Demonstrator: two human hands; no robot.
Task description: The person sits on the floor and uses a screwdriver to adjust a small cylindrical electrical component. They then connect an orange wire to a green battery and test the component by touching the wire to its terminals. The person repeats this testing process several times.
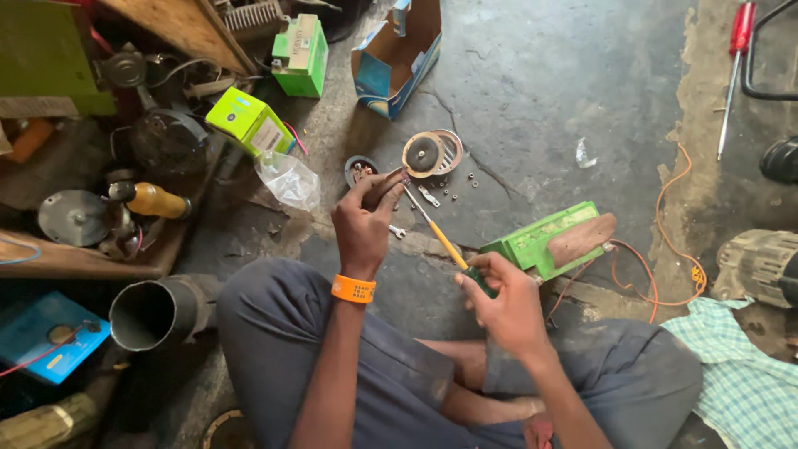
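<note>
My left hand (pixel 363 218), with an orange wristband, grips a small dark part (pixel 384 188) held over the concrete floor. My right hand (pixel 505 301) holds a screwdriver (pixel 440 237) with a yellow shaft section and dark green handle; its tip points up-left and meets the dark part. Just beyond the tip, a round metal disc with a ring (pixel 431 154) lies on the floor, with small screws and a little bracket (pixel 429 197) scattered beside it. I sit cross-legged in dark trousers.
A green box with a brown piece on it (pixel 553 239) and an orange wire (pixel 665 249) lie right. A red screwdriver (pixel 733 58), open blue carton (pixel 397 58), green boxes (pixel 248 121), plastic bag (pixel 288 179), metal pipe (pixel 158 312) and motor parts crowd the left.
</note>
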